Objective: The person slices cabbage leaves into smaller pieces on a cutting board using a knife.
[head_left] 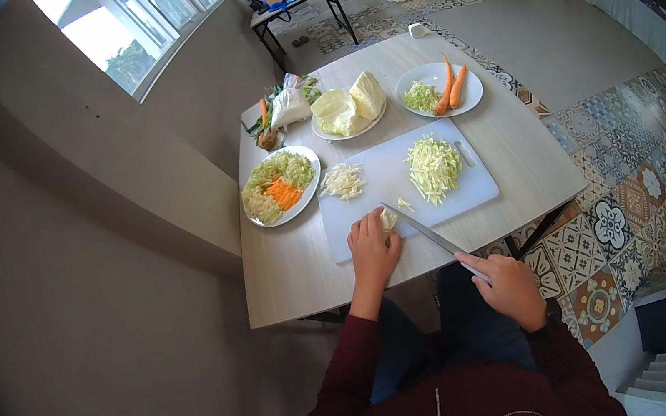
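My right hand [504, 280] is closed round the handle of a knife [429, 235], whose blade points up and left over the white cutting board [369, 228]. Beside the blade tip, my left hand [373, 246] has its fingers curled on a small pale cabbage piece [387, 219] at the board's near edge. A few cut bits [404, 204] lie just right of the tip. Farther back on the board are a small pile of pale shreds [342, 181] at the left and a larger heap of green-white shredded cabbage [434, 168] at the right.
Left of the board, a plate [318, 185] holds shredded vegetables. Behind it stand a plate [377, 124] of cabbage pieces and a plate [474, 104] with two carrots [458, 86] and shreds. A plastic bag [289, 107] sits at the back left, near the wall [119, 177].
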### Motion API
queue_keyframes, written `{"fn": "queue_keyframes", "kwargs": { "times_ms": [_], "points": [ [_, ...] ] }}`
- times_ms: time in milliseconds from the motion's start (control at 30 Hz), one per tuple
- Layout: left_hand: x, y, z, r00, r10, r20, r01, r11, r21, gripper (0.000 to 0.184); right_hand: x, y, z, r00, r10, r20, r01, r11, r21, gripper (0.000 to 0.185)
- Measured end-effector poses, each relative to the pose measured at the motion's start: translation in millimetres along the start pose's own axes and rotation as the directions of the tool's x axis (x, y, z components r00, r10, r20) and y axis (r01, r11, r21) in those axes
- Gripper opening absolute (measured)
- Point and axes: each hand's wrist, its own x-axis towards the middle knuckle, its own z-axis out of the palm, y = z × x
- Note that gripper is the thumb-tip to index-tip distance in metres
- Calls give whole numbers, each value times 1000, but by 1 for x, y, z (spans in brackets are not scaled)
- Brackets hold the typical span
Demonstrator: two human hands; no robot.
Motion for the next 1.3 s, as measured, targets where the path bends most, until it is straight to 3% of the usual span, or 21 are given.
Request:
{"fn": "queue_keyframes", "kwargs": {
  "times_ms": [300, 1000, 1300],
  "points": [
    [-2, -5, -2, 999, 33, 15, -33, 999, -10, 43, 3, -4, 1, 999, 30, -27, -23, 973, 230, 51],
    [-3, -6, 0, 998, 54, -9, -54, 999, 2, 40, 6, -10, 3, 995, 11, 100, -31, 980, 197, 51],
    [-3, -7, 0, 998, 59, -4, -59, 998, 6, 42, 4, -7, -21, 984, -2, 179, -53, 953, 300, 51]
  ]
}}
